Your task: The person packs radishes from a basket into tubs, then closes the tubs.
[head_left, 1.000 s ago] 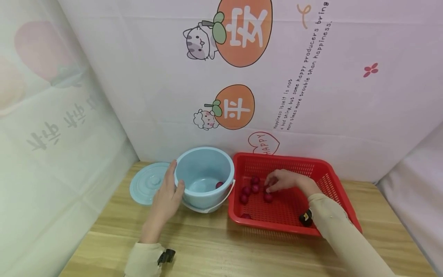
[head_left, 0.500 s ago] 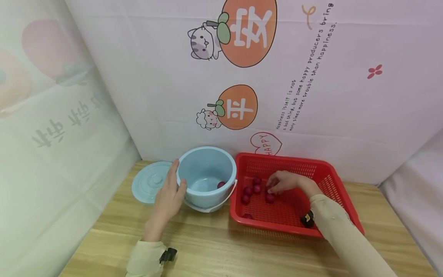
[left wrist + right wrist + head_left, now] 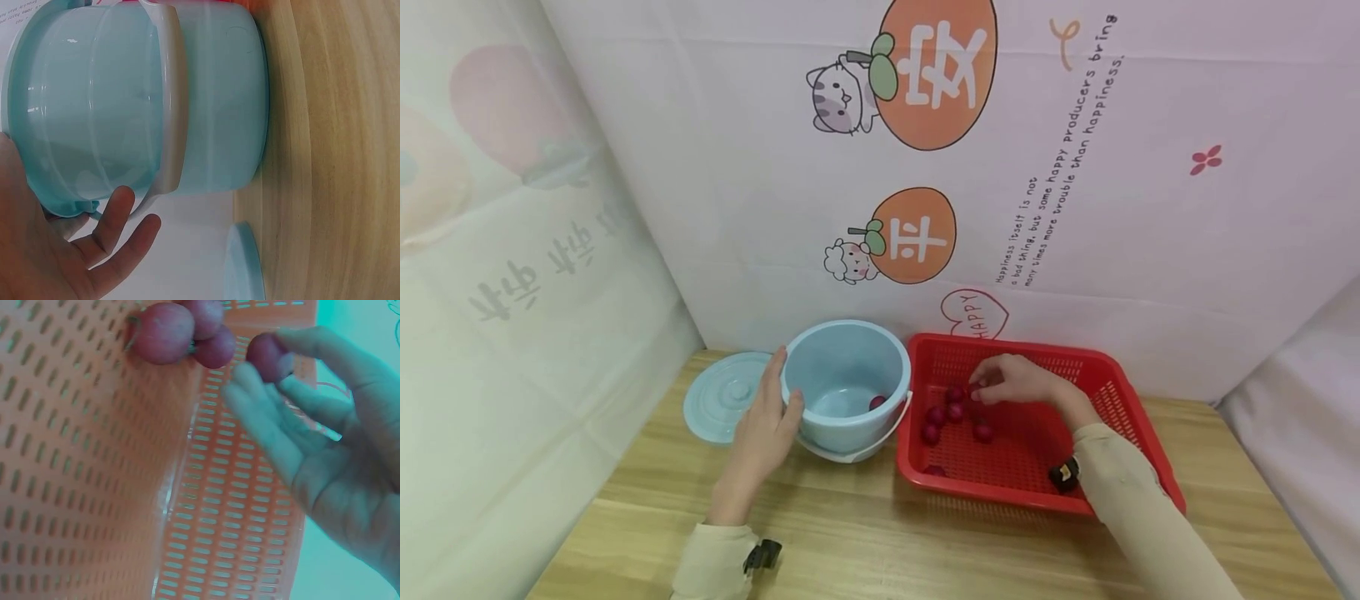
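Observation:
My left hand [image 3: 763,429] rests against the left side of a light blue bucket [image 3: 848,434], fingers fairly straight along its rim. One round dark-red radish [image 3: 877,402] lies inside the bucket, partly hidden by the front rim. Over the red plastic basket [image 3: 1000,493], my right hand [image 3: 1017,380] pinches a radish [image 3: 269,357] between thumb and fingers. Several more radishes sit in the basket, among them one radish [image 3: 955,412] in a cluster near the left wall and another radish [image 3: 983,432] below the hand.
A light blue lid [image 3: 711,410] lies flat on the wooden table [image 3: 850,533] left of the bucket. The bucket's pale handle [image 3: 175,100] hangs down at its front. A printed white cloth [image 3: 737,208] rises behind bucket and basket.
My right hand has risen and shifted toward the back of the basket with a radish, uncovering the radish below it. The left hand keeps its place at the bucket.

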Motion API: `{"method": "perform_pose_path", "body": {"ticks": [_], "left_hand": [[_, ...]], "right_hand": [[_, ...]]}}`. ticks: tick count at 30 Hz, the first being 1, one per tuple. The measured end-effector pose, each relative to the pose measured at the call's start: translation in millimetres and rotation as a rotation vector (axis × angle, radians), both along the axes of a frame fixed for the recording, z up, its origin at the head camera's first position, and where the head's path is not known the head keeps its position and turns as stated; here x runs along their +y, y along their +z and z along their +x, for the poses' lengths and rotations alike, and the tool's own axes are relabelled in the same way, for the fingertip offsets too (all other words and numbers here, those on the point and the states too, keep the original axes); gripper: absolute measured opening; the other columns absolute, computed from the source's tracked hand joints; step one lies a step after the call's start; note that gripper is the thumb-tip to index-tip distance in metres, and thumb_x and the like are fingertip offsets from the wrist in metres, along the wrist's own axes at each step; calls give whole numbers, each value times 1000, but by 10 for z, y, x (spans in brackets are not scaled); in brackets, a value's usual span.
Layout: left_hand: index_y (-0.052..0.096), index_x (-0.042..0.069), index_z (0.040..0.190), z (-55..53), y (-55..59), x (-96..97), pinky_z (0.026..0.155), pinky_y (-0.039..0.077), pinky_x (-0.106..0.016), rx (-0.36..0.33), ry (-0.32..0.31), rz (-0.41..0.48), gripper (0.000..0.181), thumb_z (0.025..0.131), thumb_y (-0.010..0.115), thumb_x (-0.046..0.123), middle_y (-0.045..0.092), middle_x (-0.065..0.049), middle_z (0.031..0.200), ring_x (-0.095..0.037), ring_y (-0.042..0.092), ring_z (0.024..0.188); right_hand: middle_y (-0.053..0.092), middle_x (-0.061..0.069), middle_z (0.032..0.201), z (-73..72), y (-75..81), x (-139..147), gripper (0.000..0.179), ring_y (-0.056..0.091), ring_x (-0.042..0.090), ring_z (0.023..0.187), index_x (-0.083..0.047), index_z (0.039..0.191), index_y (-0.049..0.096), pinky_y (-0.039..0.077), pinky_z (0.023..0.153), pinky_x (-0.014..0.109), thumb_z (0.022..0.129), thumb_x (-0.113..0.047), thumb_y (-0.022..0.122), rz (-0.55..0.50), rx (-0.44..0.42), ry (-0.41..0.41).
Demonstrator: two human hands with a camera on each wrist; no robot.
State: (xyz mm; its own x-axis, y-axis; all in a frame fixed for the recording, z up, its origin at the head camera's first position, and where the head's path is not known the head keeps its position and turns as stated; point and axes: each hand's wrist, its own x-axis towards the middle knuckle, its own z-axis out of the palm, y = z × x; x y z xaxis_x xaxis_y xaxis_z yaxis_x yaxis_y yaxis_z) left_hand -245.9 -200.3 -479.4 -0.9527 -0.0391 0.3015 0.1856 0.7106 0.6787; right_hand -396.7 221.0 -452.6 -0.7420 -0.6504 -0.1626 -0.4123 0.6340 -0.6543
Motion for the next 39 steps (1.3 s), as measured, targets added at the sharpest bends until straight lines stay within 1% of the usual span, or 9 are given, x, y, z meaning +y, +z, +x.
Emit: {"method": "perform_pose_path", "body": {"ticks": [4, 8, 12, 17, 20, 23, 26, 33, 39], "left_hand": [[8, 22, 172, 2, -2, 4, 98, 49, -69, -1, -1, 0, 69, 113, 40, 38, 22, -11, 174, -48, 50, 140], [8, 22, 171, 0, -5, 7, 99, 48, -68, -1, -1, -1, 69, 113, 38, 41, 22, -11, 174, -48, 49, 140], [8, 22, 172, -6, 0, 17, 99, 48, -68, -6, -4, 2, 69, 113, 38, 42, 22, -11, 174, -48, 50, 139], [8, 21, 172, 18, -6, -5, 98, 49, -69, -4, 12, 5, 69, 113, 41, 36, 23, -13, 174, -49, 48, 141], [8, 21, 172, 29, -21, -10, 96, 50, -69, 1, 14, -5, 69, 113, 41, 36, 22, -13, 174, -49, 48, 141], [8, 21, 172, 20, -32, 7, 98, 48, -70, 4, 1, -8, 69, 113, 40, 38, 21, -13, 174, -49, 46, 143], [8, 22, 172, 14, -34, 18, 100, 46, -71, 8, -4, -4, 69, 113, 39, 39, 21, -13, 175, -49, 44, 144], [8, 22, 172, 13, -24, 14, 97, 48, -71, 11, 7, -5, 69, 113, 38, 42, 22, -13, 174, -50, 47, 142], [8, 21, 172, 17, -33, 23, 100, 46, -72, 12, -2, -2, 69, 113, 39, 40, 22, -13, 174, -49, 43, 145]], "right_hand": [[74, 13, 114, 28, 40, -15, 37, 76, 31, 96, 2, 129, 69, 63, 85, 41, 99, -19, 76, -140, -126, -5], [69, 22, 126, 62, 77, -39, 41, 73, 42, 107, 1, 134, 66, 59, 94, 51, 99, -19, 75, -242, -215, -13], [67, 24, 131, 114, 134, -77, 43, 70, 45, 114, -4, 136, 66, 55, 102, 54, 99, -24, 75, -296, -235, -53], [67, 19, 133, 147, 177, -196, 44, 70, 38, 118, -8, 137, 67, 53, 105, 51, 98, -27, 77, -387, -254, -91], [65, 16, 133, 155, 194, -251, 43, 69, 35, 119, -9, 136, 67, 52, 106, 55, 98, -25, 78, -469, -263, -120], [64, 17, 133, 174, 227, -264, 42, 67, 41, 121, -5, 136, 66, 49, 107, 60, 98, -19, 77, -563, -286, -138], [63, 16, 133, 188, 260, -287, 40, 67, 45, 120, -3, 137, 64, 48, 106, 61, 100, -13, 73, -640, -309, -116], [63, 14, 129, 238, 324, -401, 31, 68, 43, 120, -5, 133, 67, 53, 105, 52, 103, -4, 65, -794, -340, -30], [64, 16, 133, 282, 356, -507, 33, 70, 37, 120, -4, 136, 65, 50, 105, 56, 102, -6, 65, -804, -342, -7]]}}
